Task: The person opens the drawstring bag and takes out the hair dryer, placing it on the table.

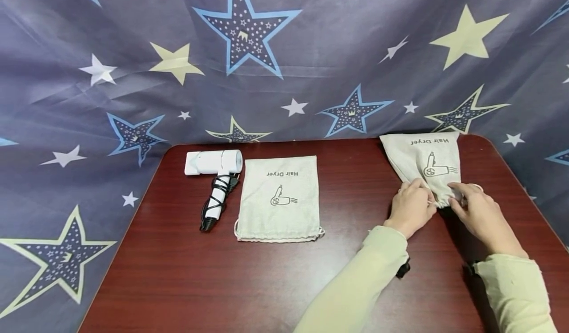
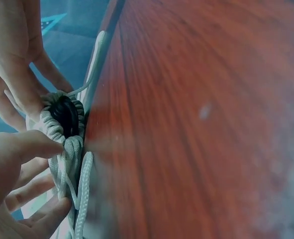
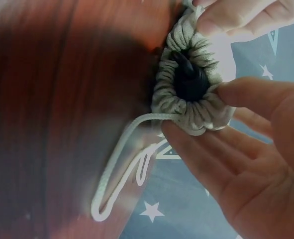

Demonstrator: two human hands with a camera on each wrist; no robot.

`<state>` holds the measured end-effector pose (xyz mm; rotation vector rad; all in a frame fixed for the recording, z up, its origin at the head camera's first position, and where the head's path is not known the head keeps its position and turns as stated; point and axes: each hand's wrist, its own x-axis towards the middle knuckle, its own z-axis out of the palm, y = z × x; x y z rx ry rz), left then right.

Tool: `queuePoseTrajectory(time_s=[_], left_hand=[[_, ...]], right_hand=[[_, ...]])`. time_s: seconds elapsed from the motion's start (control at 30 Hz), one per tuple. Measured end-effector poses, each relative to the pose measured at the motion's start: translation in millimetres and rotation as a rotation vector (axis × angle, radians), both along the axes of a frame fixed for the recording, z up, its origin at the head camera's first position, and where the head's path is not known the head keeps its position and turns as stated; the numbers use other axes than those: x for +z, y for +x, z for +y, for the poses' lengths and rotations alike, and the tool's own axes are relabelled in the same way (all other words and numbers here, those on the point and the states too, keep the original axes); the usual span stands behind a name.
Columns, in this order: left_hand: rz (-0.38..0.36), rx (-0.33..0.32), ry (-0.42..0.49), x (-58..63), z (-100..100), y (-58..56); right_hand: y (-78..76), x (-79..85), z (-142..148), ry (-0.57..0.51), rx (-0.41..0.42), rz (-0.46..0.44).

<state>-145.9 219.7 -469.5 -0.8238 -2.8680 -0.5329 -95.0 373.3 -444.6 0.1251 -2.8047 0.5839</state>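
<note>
On red-brown tbl (image 1: 275,283), drawstring bag (image 1: 420,152) lies w/ mouth (image 1: 442,202) btwn both hands (image 1: 411,205) (image 1: 483,215).

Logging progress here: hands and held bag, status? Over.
Left hand, right hand pinching bag at gathered mouth. Black item visible inside. Drawstring loop loose. Nothing seen blocking the hands.

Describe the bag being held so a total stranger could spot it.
On the dark red table, go to the far right corner, near the starry curtain. There lies a pale "Hair Dryer" drawstring bag, its gathered mouth between the left hand and right hand. Unlike the flat bag beside the white hair dryer, it's bunched, with something black showing inside its mouth.
</note>
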Motion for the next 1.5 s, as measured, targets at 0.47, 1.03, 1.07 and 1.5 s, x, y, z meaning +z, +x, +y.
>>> queuePoseTrajectory(time_s=[0.47,1.03,1.07,1.5], left_hand=[[-0.038,0.051,0.094,-1.7,-12,4.3],[0.005,0.064,0.08,-1.1,-33,9.2],[0.008,0.065,0.077,-1.1,-34,9.2],[-0.019,0.104,0.037,6.5,-55,13.2]], right_hand=[[3.3,-0.4,-10,-0.012,0.022,0.008],[4.8,0.5,-27,-0.007,0.074,0.012],[5.1,0.6,-28,-0.008,0.073,0.016],[4.4,0.0,-54,0.004,0.118,0.096]])
